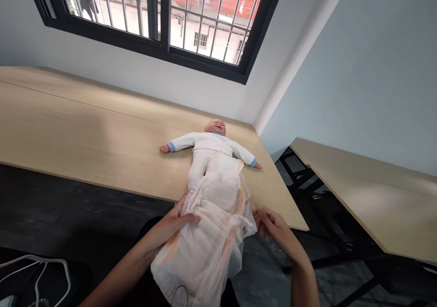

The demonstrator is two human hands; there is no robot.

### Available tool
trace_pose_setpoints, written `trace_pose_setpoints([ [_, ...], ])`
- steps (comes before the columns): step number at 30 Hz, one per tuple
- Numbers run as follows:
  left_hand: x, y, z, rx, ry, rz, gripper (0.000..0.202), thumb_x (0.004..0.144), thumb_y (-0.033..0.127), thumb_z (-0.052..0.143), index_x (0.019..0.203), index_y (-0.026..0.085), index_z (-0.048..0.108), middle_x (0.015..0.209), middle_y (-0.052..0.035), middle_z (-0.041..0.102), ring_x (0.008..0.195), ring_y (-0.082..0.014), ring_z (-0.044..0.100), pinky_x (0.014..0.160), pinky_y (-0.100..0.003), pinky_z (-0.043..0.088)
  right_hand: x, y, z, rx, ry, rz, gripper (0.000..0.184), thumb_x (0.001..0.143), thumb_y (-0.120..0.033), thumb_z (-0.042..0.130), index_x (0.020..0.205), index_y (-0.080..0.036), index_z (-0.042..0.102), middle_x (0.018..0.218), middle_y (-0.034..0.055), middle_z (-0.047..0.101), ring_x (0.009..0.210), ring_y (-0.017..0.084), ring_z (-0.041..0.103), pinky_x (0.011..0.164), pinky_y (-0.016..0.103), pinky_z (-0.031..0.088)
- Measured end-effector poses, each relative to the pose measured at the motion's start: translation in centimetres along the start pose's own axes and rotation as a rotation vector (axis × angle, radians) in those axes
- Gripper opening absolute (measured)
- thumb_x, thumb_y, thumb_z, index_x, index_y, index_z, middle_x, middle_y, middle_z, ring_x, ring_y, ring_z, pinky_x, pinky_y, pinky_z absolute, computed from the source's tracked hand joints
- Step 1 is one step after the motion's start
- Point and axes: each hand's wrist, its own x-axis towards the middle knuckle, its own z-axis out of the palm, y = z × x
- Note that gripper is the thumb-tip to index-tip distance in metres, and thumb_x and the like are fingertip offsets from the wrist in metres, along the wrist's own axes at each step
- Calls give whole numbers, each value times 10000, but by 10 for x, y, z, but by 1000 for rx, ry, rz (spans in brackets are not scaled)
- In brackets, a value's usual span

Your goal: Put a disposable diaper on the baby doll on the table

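Observation:
A large white diaper (211,234) with orange-yellow edge stripes is spread open lengthwise in front of me. Its far end overlaps the legs of a baby doll (213,142), and its near end hangs past the table edge toward my lap. My left hand (182,218) grips the diaper's left side, thumb on top and the other fingers partly hidden. At the ruffled right side, my right hand (268,222) has its fingers bent together, pinching the thin outer edge. The doll lies on its back in white clothes with blue cuffs, arms spread.
The doll rests on a light wood table (85,138) against the wall under a barred window (164,47). A second table (368,193) stands to the right, across a gap with dark metal legs. White cables (64,270) lie at the lower left.

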Motion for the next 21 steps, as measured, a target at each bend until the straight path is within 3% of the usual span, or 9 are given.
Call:
trace_pose_setpoints([
  [3, 0, 2, 2, -26, -23, -27, 968, 678, 227, 735, 1527, 322, 280, 1354, -68, 610, 1025, -268, 695, 961, -397, 528, -28, 5, 6, -35, -329, 141, 667, 884, -767, 399, 850, -132, 601, 634, 58, 635, 472, 142, 582, 388, 192, 359],
  [6, -1, 3, 2, -56, -21, -48, 1015, 675, 199, 756, 1540, 315, 237, 1361, -72, 607, 1038, -264, 690, 960, -370, 524, -39, 3, 19, -4, -493, 167, 675, 896, -749, 410, 891, -110, 629, 746, 101, 690, 530, 156, 642, 410, 188, 399],
  [13, -2, 3, 3, -36, 26, -70, 1002, 696, 172, 764, 1544, 270, 240, 1363, -95, 603, 1071, -272, 674, 924, -341, 525, -40, -9, 31, -60, -326, 126, 631, 914, -728, 408, 979, -129, 597, 992, 110, 695, 564, 148, 665, 443, 209, 474],
  [15, -2, 4, 4, -31, 26, -74, 986, 698, 167, 760, 1540, 268, 257, 1336, -88, 623, 1054, -266, 678, 903, -330, 531, -44, -15, 32, -118, -307, 112, 610, 920, -721, 406, 1001, -144, 587, 989, 97, 696, 556, 141, 656, 423, 202, 450],
  [21, -1, 2, 4, -58, -55, -58, 980, 701, 154, 754, 1536, 286, 259, 1282, -69, 656, 1030, -253, 684, 878, -317, 533, -49, -31, 35, -293, -165, 78, 567, 938, -681, 393, 842, -156, 583, 888, 78, 702, 561, 138, 626, 495, 234, 440],
])
